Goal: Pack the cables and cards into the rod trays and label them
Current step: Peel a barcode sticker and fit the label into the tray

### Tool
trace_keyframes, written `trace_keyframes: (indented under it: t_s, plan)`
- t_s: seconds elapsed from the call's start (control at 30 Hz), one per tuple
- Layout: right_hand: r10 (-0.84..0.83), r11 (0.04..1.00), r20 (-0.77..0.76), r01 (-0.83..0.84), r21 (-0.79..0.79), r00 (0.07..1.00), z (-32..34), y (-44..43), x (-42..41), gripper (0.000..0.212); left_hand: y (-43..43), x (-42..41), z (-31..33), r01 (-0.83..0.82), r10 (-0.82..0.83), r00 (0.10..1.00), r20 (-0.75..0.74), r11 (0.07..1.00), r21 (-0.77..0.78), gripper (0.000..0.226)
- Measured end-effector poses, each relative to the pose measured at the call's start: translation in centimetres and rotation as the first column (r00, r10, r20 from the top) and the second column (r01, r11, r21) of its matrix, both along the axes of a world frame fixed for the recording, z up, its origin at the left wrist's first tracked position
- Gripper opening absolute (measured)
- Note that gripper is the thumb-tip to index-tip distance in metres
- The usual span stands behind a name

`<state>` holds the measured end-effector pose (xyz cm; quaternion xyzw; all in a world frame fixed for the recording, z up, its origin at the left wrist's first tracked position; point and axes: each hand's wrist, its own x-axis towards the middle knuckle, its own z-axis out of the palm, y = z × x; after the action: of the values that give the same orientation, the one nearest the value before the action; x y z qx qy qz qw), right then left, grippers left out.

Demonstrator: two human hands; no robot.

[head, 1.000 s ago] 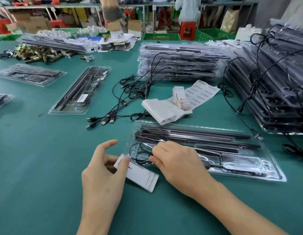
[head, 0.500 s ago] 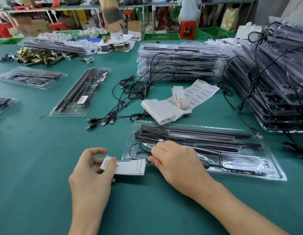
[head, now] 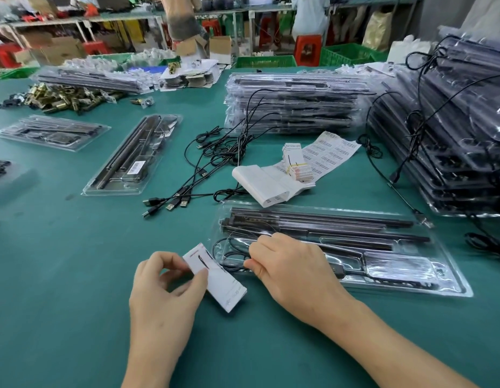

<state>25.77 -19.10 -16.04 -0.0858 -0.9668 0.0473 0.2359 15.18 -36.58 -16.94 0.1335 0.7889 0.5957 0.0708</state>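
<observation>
I am watching my left hand (head: 165,298) holding the white card (head: 218,281) just off the left end of the clear rod tray (head: 456,289). Its thumb and fingers are pinching the card's upper end, and the card is slanting down to the right above the green table (head: 61,275). My right hand (head: 291,273) is resting at the tray's left end, fingers curled, with thumb and forefinger pinching the black cable (head: 229,245) that is lying coiled in that end of the tray. The dark rods (head: 327,224) are lying lengthwise along the tray's far side. Beyond the tray, loose USB cables (head: 184,198), a banded bundle of cards (head: 296,166) and a barcode label sheet (head: 330,152) are lying on the table, near stacks of filled trays (head: 293,107).
</observation>
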Motion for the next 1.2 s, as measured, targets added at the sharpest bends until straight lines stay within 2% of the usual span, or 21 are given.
trace_keyframes:
  t_s: [0.07, 0.13, 0.17, 0.23, 0.27, 0.3, 0.43, 0.63, 0.87, 0.97, 1.07, 1.2]
  plan:
    - [0.004, 1.000, 0.000, -0.004, 0.003, 1.000, -0.1, 0.0, 0.0, 0.023, -0.4, 0.0, -0.1, 0.131, -0.131, 0.991, -0.010, 0.991, 0.008, 0.039]
    - [0.004, 1.000, 0.000, -0.004, 0.001, 1.000, -0.1, 0.0, 0.0, 0.023, -0.7, 0.1, -0.3, 0.150, -0.178, 0.961, -0.212, 0.978, -0.144, 0.039]
    - [0.003, 1.000, 0.000, -0.003, -0.003, 1.000, -0.1, 0.0, -0.1, 0.023, -0.8, 0.0, -0.4, 0.100, -0.188, 0.912, -0.364, 0.964, -0.248, 0.035]
    - [0.001, 1.000, 0.002, -0.001, -0.004, 1.000, -0.1, 0.0, 0.0, 0.023, -0.8, 0.0, -0.3, -0.047, -0.225, 0.749, -0.623, 0.920, -0.389, 0.015]
    - [-0.001, 1.000, 0.004, 0.001, -0.003, 1.000, -0.2, 0.0, 0.0, 0.024, -0.9, 0.0, -0.2, -0.098, -0.259, 0.677, -0.689, 0.896, -0.433, 0.006]
    - [-0.002, 1.000, 0.005, 0.002, -0.002, 1.000, -0.2, 0.0, 0.0, 0.024, -0.9, -0.1, -0.1, -0.126, -0.296, 0.620, -0.727, 0.877, -0.464, 0.010]
    - [-0.008, 1.000, 0.004, 0.008, 0.000, 1.000, -0.1, 0.0, 0.0, 0.025, -2.0, -0.6, -0.6, -0.049, -0.472, 0.446, -0.761, 0.835, -0.547, 0.027]
    - [-0.012, 1.000, 0.004, 0.012, 0.009, 1.000, -0.2, 0.0, -0.1, 0.023, -2.2, -2.0, 0.7, 0.004, -0.553, 0.397, -0.733, 0.799, -0.601, 0.029]
    - [0.005, 1.000, -0.049, -0.005, -0.017, 0.999, 0.1, 0.1, 0.0, 0.023, -1.2, -2.4, 0.0, -0.066, -0.465, 0.266, -0.844, 0.865, -0.497, 0.026]
    - [-0.003, 1.000, -0.047, 0.002, -0.019, 0.999, 0.3, 0.1, 0.0, 0.024, -1.3, -2.5, -0.1, -0.070, -0.432, 0.253, -0.866, 0.885, -0.461, 0.023]
    - [-0.004, 1.000, -0.022, 0.004, -0.022, 1.000, 0.3, 0.1, 0.0, 0.025, -1.4, -2.7, -0.2, -0.080, -0.432, 0.240, -0.869, 0.884, -0.461, 0.020]
    - [-0.024, 0.998, -0.033, 0.022, -0.061, 0.999, 0.4, 0.0, 0.1, 0.025, -0.8, -4.2, 0.2, -0.084, -0.452, 0.159, -0.878, 0.880, -0.468, 0.019]
